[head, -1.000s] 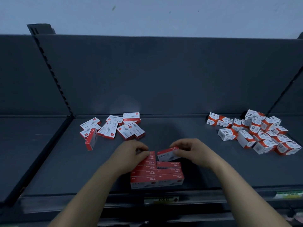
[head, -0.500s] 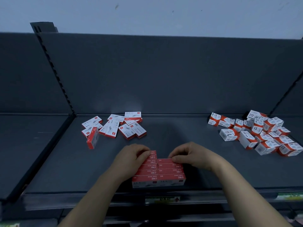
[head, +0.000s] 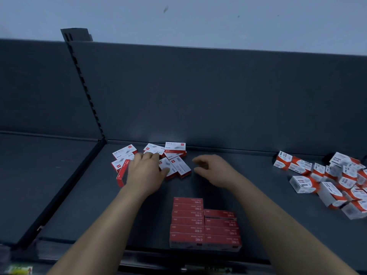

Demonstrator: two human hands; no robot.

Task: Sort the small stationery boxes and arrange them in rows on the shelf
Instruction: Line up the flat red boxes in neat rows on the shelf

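Observation:
Two neat rows of red flat boxes (head: 204, 225) stand at the front edge of the dark shelf (head: 268, 225). A loose pile of white-and-red flat boxes (head: 174, 155) lies at the back left. My left hand (head: 146, 170) lies over this pile, fingers spread on the boxes, covering several of them; whether it grips one I cannot tell. My right hand (head: 211, 170) hovers just right of the pile, fingers loosely curled, holding nothing.
A heap of chunkier white-and-orange boxes (head: 327, 179) fills the right part of the shelf. A slotted upright (head: 85, 86) and a divider edge (head: 65, 187) bound the shelf on the left. The dark back panel (head: 218, 96) rises behind.
Both hands left the red rows at the front and moved back and left to the white-and-red pile. The view shifted, so the rows now sit lower in frame.

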